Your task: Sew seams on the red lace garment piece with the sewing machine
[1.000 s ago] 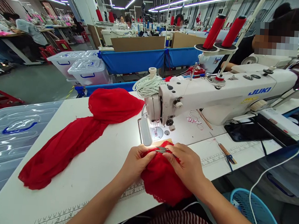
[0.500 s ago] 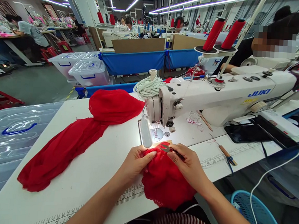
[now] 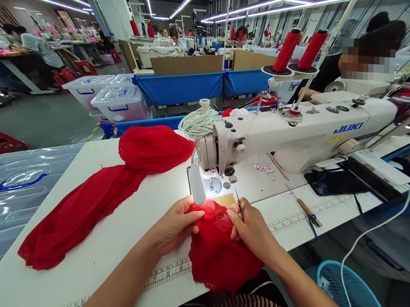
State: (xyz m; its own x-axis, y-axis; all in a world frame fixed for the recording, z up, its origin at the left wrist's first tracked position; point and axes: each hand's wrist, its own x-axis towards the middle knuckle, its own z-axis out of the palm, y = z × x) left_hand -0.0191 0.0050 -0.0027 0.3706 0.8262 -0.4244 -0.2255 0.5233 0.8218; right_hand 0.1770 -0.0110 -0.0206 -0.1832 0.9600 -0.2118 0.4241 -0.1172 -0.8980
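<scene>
cloth, red [image 3: 223,259], lies before the sewing machine [image 3: 279,135], pinched in the left hand [image 3: 175,223]; the right hand [image 3: 251,225] grips cloth and a slim pointed tool [image 3: 240,207]; probably trimming or checking; next calls for taut cloth, tip clear.

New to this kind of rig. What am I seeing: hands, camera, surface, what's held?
There is no robot here: these are a person's bare hands, seen from a camera worn on their head, looking forward and down.

The left hand pinches a crumpled red fabric piece near its upper corner. The right hand, at the fabric's other side, holds a slim, pointed metal tool.

On the white tabletop stands a white sewing machine marked JUKI. A long red cloth lies to the left; a wooden-handled pointed tool lies to the right.
</scene>
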